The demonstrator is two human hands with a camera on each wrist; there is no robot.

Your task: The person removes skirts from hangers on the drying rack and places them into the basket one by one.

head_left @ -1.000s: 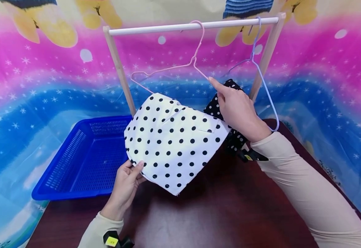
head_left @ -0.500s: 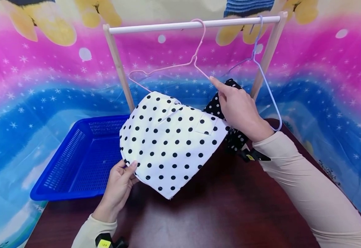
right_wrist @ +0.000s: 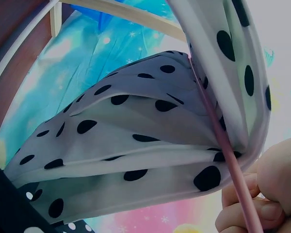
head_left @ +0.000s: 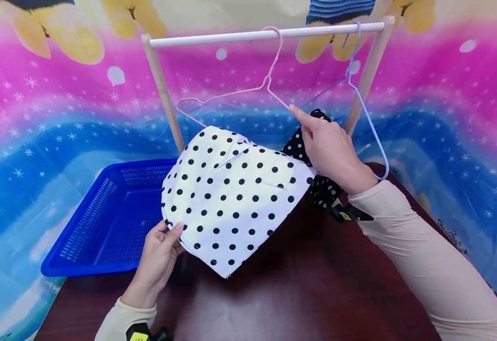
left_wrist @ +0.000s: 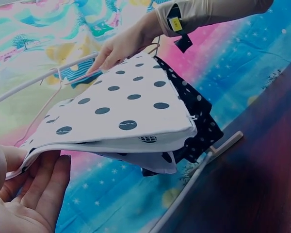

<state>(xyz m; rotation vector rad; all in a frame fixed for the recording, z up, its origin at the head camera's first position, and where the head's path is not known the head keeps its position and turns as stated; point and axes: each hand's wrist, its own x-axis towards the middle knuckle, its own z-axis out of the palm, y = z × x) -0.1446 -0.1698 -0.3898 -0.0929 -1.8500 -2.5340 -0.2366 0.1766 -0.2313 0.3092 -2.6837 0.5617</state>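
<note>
A white garment with black polka dots (head_left: 231, 203) is draped on the pink wire hanger (head_left: 267, 81) and slants down to the left. My left hand (head_left: 156, 255) pinches its lower left edge, thumb on top and fingers beneath. Up at the hanger's right end, my right hand (head_left: 331, 149) grips the wire, index finger stretched along it. The right wrist view shows the pink bar (right_wrist: 225, 145) passing the curled fingers, with cloth (right_wrist: 160, 116) folded over it. Black cloth with white dots (head_left: 296, 146) hangs behind, partly hidden by my right hand.
The pink hanger hooks over a white rail (head_left: 205, 39) on a wooden stand. A blue-purple hanger (head_left: 367, 112) hangs at the right, close to my right wrist. At the left, a blue plastic basket (head_left: 82, 213) rests on the dark wood table (head_left: 265, 303).
My left hand has moved left and slightly down, drawing the garment's lower edge along and spreading the cloth wider. My right hand stays almost in place at the hanger.
</note>
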